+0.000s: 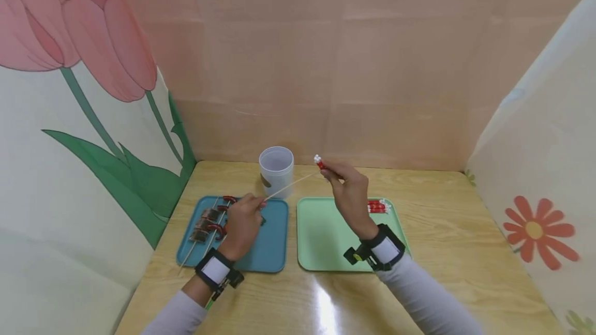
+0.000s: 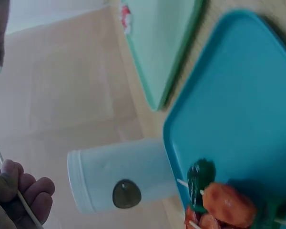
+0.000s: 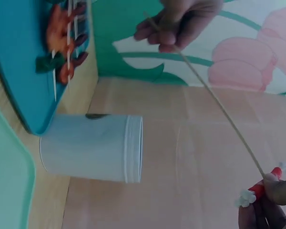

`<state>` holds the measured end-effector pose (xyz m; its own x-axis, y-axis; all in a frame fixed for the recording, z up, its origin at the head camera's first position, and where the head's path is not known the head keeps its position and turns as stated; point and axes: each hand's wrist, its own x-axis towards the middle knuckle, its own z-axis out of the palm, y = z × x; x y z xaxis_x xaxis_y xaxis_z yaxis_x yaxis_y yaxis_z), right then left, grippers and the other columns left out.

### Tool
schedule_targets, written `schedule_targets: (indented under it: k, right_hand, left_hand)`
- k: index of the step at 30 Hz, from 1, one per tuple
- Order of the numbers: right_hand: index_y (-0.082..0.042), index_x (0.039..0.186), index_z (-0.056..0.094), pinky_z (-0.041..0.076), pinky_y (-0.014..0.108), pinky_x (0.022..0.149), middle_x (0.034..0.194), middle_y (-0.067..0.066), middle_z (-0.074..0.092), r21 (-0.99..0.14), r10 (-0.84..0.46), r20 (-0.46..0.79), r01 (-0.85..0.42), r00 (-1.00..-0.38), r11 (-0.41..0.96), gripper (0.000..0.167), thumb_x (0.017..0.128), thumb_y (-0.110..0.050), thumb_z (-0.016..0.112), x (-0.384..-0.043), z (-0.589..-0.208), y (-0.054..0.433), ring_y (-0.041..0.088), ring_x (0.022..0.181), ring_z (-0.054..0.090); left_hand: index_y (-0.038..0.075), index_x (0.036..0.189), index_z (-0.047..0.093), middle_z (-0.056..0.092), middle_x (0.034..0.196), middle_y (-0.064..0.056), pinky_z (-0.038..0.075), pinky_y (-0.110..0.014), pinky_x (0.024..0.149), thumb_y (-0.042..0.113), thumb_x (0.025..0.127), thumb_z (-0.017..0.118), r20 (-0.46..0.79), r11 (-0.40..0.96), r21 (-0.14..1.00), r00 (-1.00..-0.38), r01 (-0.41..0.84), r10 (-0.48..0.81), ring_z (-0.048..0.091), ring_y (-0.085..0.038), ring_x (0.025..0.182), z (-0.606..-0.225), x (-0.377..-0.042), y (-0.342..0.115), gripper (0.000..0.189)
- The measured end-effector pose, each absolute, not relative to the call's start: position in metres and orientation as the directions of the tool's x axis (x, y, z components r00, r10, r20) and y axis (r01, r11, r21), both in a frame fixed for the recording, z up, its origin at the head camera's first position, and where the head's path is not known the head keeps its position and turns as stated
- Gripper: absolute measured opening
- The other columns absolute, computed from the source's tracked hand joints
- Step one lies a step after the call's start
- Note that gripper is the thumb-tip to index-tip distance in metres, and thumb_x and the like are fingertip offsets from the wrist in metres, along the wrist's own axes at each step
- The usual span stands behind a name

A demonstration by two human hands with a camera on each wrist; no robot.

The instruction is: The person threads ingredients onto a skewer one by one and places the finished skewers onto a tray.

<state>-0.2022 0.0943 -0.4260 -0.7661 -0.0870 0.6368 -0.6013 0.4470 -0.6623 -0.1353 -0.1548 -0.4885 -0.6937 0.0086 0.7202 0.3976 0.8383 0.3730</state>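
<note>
My left hand (image 1: pixel 243 224) pinches a thin wooden skewer (image 1: pixel 291 185) between thumb and fingers. In my right hand (image 1: pixel 350 198) is a small red piece with white frilled ends (image 3: pixel 258 191), held by the fingertips. The skewer slants up from the left hand, and its far end meets the middle of the red piece in the right wrist view. Whether the tip has gone into the piece cannot be seen. Both hands are raised above the trays. The left wrist view shows the left fingers (image 2: pixel 40 186) curled about the stick.
Loaded skewers (image 1: pixel 209 221) with several food-like pieces lie on the blue tray (image 1: pixel 274 252) at left. More red-and-white pieces (image 1: pixel 379 206) rest on the green tray (image 1: pixel 321 252) at right. Behind the trays stands a white cup (image 1: pixel 278 169), on the wooden table (image 1: pixel 442 231).
</note>
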Motion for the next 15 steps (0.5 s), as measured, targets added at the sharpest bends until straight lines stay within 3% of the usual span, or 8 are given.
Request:
schedule_targets:
  k: [7, 11, 15]
  right_hand:
    - [-0.009, 0.115, 0.079, 0.058, 0.021, 0.074, 0.092, 0.006, 0.078, -0.644, -0.13, 0.654, -0.639, -0.745, 0.42, 0.027, 0.089, -0.008, 0.076, -0.192, -0.445, 0.066, 0.019, 0.083, 0.076]
    - [-0.009, 0.115, 0.079, 0.057, 0.024, 0.07, 0.088, 0.006, 0.077, -0.636, -0.178, 0.661, -0.67, -0.729, 0.383, 0.026, 0.088, -0.01, 0.077, -0.186, -0.454, 0.049, 0.019, 0.082, 0.076]
    - [-0.009, 0.114, 0.079, 0.058, 0.027, 0.071, 0.087, 0.005, 0.076, -0.645, -0.168, 0.656, -0.663, -0.736, 0.38, 0.026, 0.089, -0.012, 0.076, -0.184, -0.455, 0.041, 0.018, 0.082, 0.076]
  left_hand:
    - [0.004, 0.093, 0.077, 0.074, 0.086, -0.007, 0.056, -0.029, 0.053, -0.022, 0.063, 0.063, 0.773, 0.852, 0.241, -0.623, 0.465, 0.121, 0.074, -0.018, 0.072, -0.487, -0.136, -0.151, 0.042]
    - [0.005, 0.092, 0.076, 0.074, 0.084, -0.006, 0.052, -0.029, 0.048, -0.02, 0.067, 0.063, 0.787, 0.863, 0.208, -0.602, 0.46, 0.132, 0.073, -0.018, 0.067, -0.481, -0.14, -0.145, 0.038]
    - [0.005, 0.09, 0.076, 0.073, 0.082, -0.006, 0.05, -0.03, 0.047, -0.019, 0.069, 0.068, 0.773, 0.878, 0.215, -0.624, 0.427, 0.114, 0.071, -0.019, 0.063, -0.476, -0.141, -0.143, 0.032]
